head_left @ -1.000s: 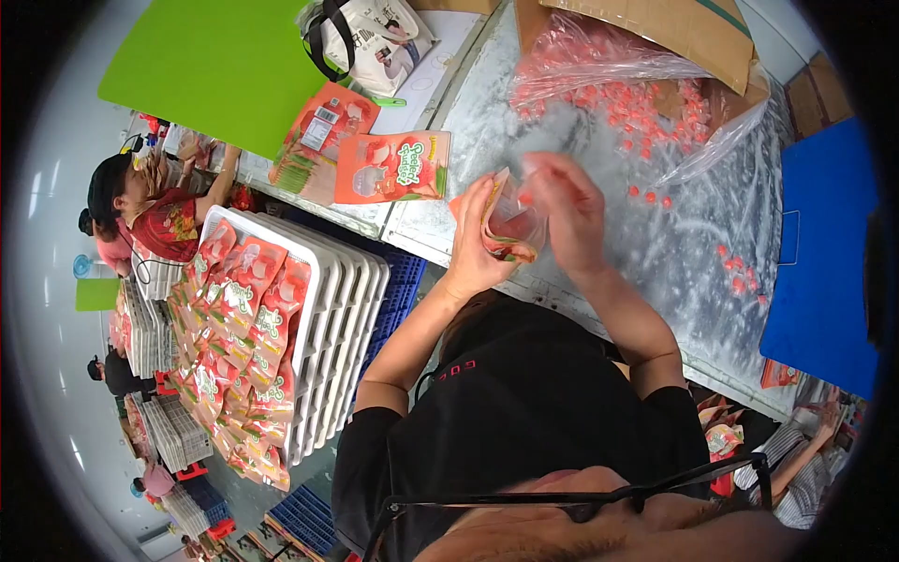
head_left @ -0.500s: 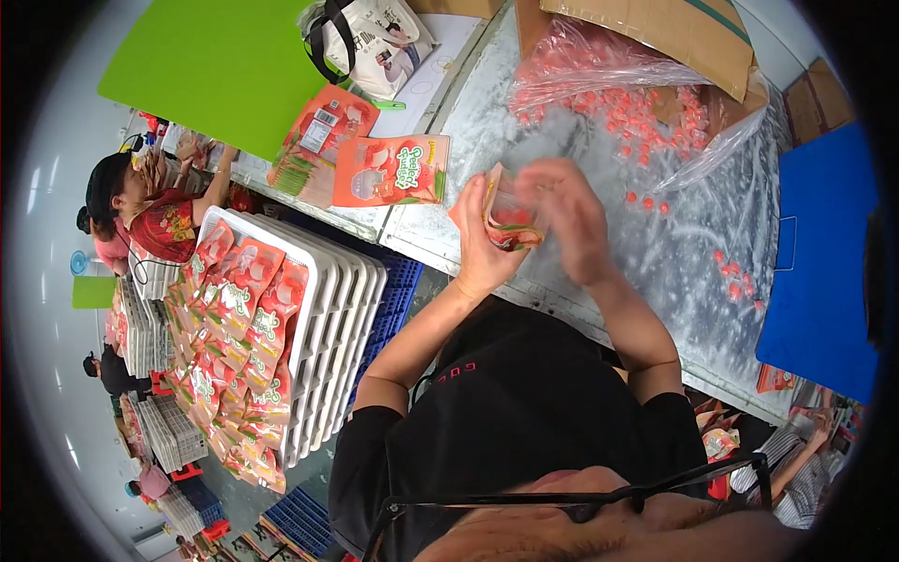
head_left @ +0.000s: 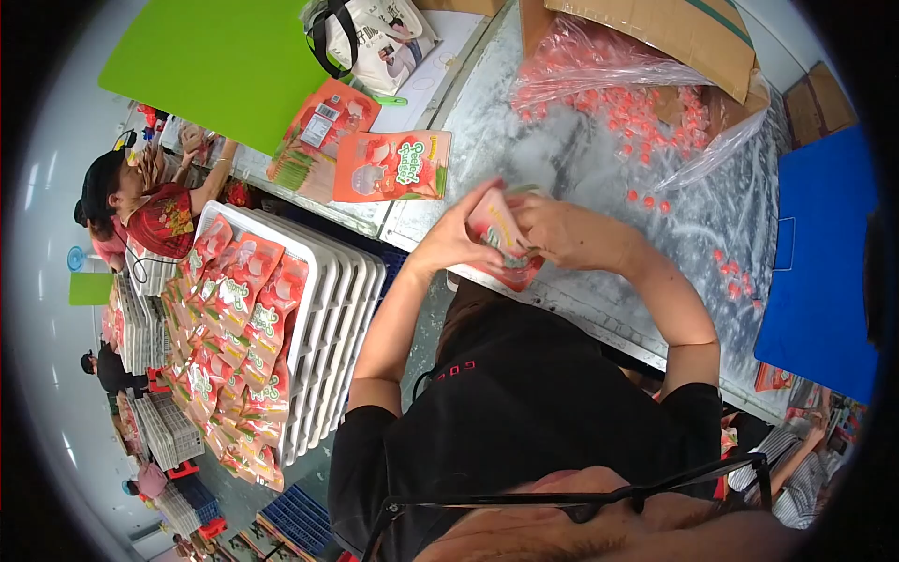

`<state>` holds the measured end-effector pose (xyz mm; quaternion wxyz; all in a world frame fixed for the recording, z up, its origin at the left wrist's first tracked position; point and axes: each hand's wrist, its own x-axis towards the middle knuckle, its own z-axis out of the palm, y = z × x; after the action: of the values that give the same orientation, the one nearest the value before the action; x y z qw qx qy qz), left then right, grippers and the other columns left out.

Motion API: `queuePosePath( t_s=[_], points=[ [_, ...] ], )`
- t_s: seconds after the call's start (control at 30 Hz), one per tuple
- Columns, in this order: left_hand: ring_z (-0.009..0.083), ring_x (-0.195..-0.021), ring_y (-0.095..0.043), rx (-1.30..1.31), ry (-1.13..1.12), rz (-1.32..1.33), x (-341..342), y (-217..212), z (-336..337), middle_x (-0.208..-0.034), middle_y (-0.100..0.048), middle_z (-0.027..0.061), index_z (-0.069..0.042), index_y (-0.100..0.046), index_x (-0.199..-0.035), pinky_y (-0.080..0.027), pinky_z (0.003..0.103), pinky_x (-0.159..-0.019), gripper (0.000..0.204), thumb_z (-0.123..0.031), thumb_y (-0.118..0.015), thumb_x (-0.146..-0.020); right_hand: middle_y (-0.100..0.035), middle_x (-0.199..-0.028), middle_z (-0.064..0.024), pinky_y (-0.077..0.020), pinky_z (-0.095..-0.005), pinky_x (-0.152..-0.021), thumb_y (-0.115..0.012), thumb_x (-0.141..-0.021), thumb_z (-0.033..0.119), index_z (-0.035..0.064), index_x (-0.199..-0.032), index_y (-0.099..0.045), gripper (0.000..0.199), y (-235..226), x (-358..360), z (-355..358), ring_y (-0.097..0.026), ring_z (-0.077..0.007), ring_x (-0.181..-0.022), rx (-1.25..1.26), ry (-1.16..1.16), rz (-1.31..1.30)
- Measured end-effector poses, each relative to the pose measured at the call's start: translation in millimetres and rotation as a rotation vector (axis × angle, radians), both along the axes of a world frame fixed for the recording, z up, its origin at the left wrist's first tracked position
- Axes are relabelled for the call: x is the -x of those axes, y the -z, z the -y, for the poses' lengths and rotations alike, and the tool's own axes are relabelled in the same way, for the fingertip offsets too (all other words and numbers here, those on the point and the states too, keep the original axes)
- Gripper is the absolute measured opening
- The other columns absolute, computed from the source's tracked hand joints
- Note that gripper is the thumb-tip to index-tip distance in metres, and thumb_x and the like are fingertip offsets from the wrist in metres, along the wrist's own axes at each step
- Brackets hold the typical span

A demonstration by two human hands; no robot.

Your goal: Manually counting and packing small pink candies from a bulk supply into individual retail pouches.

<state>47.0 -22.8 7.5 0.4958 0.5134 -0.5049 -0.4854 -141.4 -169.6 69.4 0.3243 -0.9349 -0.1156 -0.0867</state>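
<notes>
A red printed pouch (head_left: 499, 227) is held between my two hands over the table's near edge. My left hand (head_left: 451, 234) is closed round its left side, with the thumb across the front. At the right edge of the pouch, my right hand (head_left: 573, 232) is closed with bent fingers; its fingertips are partly hidden. What is inside the pouch does not show. Left of my hands, more red pouches (head_left: 393, 167) lie flat in overlapping piles. Beyond my right hand, a few small red wrapped pieces (head_left: 648, 201) lie loose on the table.
Many red wrapped pieces (head_left: 646, 122) spill from a plastic-lined cardboard box (head_left: 655, 33) at the back. Stacked white trays (head_left: 323, 272) topped with filled pouches stand at left. A blue panel (head_left: 819, 253) stands right, a green board (head_left: 215, 70) far left. Co-workers (head_left: 159, 211) are beyond the trays.
The pouch has turned and come nearer my body, its printed front now facing up. My right hand has moved down and left from above its opening to grip its edge.
</notes>
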Motion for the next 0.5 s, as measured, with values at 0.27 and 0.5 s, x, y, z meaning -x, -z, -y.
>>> queuePosePath(
  t_s=[0.27,0.5],
  points=[
    [0.0140,-0.101,-0.065,-0.209,0.077,-0.150,26,13,-14,-0.112,-0.071,0.0072,0.002,-0.064,-0.126,-0.050,0.030,-0.093,0.061,0.004,-0.082,-0.068,-0.067,-0.080,-0.0215,-0.0527,-0.0449,-0.076,-0.059,-0.073,-0.002,-0.0018,-0.079,-0.070,0.013,2,1,3,-0.067,-0.0395,-0.079,0.081,-0.062,-0.392],
    [0.0141,-0.100,-0.066,-0.074,-0.082,-0.145,44,30,-22,-0.110,-0.072,0.0087,0.004,-0.065,-0.121,-0.053,0.029,-0.090,0.041,0.005,-0.075,-0.081,-0.064,-0.110,-0.0218,-0.0533,-0.0455,-0.078,-0.066,-0.075,0.002,-0.0018,-0.093,-0.067,0.018,0,5,0,-0.062,-0.0391,-0.101,0.108,-0.073,-0.484]
  ],
)
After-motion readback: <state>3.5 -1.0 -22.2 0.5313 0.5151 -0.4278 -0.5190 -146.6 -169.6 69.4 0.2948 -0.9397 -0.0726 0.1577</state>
